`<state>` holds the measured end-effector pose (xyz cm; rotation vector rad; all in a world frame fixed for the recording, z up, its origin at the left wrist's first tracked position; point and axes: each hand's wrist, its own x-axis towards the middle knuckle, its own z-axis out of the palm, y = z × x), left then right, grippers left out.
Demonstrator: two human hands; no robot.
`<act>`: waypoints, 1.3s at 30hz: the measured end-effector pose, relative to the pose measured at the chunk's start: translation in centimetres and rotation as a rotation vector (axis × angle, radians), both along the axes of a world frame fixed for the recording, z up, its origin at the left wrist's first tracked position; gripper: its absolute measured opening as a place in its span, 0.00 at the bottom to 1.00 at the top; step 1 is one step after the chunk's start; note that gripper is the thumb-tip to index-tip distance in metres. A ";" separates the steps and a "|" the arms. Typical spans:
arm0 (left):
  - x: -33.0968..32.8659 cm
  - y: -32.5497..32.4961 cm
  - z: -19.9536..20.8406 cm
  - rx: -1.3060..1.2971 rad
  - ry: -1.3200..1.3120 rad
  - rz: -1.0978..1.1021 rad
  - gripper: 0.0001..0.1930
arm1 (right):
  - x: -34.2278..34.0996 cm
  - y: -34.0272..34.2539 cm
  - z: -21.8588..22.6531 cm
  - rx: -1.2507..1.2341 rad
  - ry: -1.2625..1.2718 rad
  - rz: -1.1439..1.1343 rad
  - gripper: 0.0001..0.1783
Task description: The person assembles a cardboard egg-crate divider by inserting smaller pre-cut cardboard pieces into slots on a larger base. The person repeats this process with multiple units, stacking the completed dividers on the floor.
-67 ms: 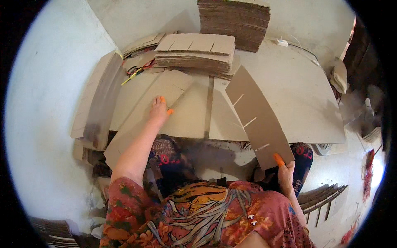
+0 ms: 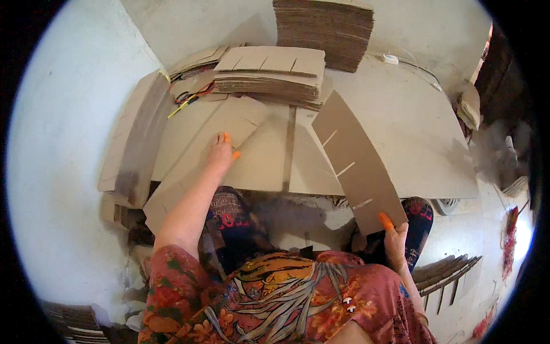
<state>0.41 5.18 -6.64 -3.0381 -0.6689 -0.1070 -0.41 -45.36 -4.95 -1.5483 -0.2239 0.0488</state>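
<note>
My right hand [image 2: 395, 242], with an orange cover on its thumb, is closed on the near end of a long brown cardboard strip [image 2: 356, 157]. Three pale slits run in from the strip's left edge. It slants up and away over the table, its far end to the left. On the left, my left hand [image 2: 220, 153] rests on another cardboard piece [image 2: 189, 155] that lies slanting across the table and over its front edge. Orange covers sit on its thumb and a finger, which are spread apart. My forearm hides part of that piece.
A stack of slotted cardboard [image 2: 266, 77] stands at the table's back, a taller stack [image 2: 323, 34] behind it. More cardboard [image 2: 134, 143] leans on the left. Scissors [image 2: 183, 97] and a yellow tool [image 2: 182, 107] lie between. A white socket [image 2: 390, 59] with cable sits back right.
</note>
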 end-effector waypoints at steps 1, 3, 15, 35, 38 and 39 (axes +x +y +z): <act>0.2 -0.2 -0.1 0.035 -0.002 -0.014 0.43 | 0.0 -0.1 -0.2 -0.004 -0.014 0.013 0.11; 0.8 -1.6 0.5 0.037 0.013 -0.015 0.40 | 0.1 -0.5 -0.9 -0.011 -0.039 0.034 0.11; 4.4 -1.1 3.7 -0.068 0.011 0.043 0.13 | -0.6 -1.7 -0.9 -0.090 -0.095 0.010 0.08; 1.5 -26.9 13.0 -0.824 0.100 -0.769 0.10 | 4.3 0.7 6.9 -0.044 -0.318 0.115 0.08; 2.0 -26.5 12.7 -1.058 0.161 -0.649 0.10 | 5.0 0.0 6.6 -0.237 -0.359 0.095 0.07; 1.9 -26.5 13.4 -1.155 0.197 -0.600 0.12 | 5.0 0.1 6.8 -0.217 -0.354 0.084 0.07</act>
